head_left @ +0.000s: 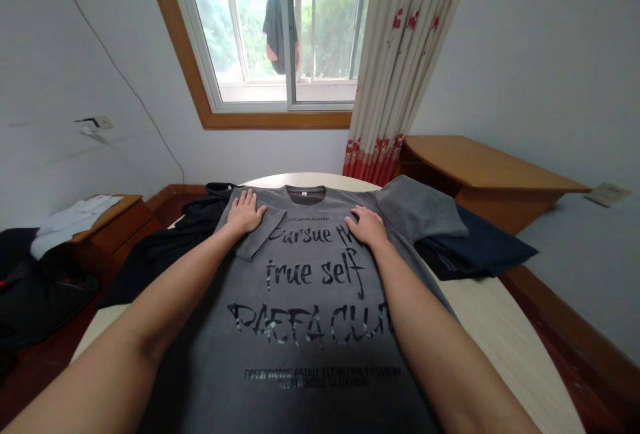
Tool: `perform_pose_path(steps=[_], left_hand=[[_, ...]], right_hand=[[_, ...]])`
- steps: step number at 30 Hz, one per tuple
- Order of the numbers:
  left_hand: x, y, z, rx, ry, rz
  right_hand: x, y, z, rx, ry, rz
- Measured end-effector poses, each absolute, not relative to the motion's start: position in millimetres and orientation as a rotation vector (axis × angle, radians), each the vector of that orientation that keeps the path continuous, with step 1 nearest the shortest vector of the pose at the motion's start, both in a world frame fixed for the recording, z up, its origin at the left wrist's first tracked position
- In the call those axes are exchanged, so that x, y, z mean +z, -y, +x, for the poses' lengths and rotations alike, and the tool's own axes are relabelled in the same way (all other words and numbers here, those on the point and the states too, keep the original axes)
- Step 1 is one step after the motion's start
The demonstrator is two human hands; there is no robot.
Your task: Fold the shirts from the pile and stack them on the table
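Note:
A dark grey T-shirt [305,294] with black lettering lies front up on a pale round table [505,327], its collar toward the window. Its left-side sleeve is folded inward over the chest, while the right-side sleeve spreads outward. My left hand [247,212] rests on the shirt at the folded sleeve near the shoulder, fingers spread. On the right part of the chest, beside the top line of lettering, my right hand [367,225] lies with its fingers apart, holding nothing.
Black clothes [150,254] lie at the table's left, dark blue clothing [485,241] at its right. Beyond are a wooden desk [500,161], a curtain [395,54] and a window [325,34]. A wooden cabinet [107,227] with white cloth stands left.

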State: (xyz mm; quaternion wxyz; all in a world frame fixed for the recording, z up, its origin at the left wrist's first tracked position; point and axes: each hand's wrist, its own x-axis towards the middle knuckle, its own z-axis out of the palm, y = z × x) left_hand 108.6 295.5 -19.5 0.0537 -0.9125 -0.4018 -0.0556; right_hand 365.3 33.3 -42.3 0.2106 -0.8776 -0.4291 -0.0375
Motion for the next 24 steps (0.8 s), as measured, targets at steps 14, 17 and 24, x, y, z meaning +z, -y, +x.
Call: perform_pose_path(steps=[14, 17, 24], left_hand=[[-26, -254, 55, -0.186, 1.23, -2.814], [-26, -262, 44, -0.307, 1.32, -2.75], [-35, -268, 29, -0.261, 1.434, -2.788]], right_hand=[[-37, -33, 364, -0.068, 1.193, -2.447], [-38, -32, 365, -0.063, 1.19, -2.448], [-12, -29, 349, -0.022, 1.165, -2.47]])
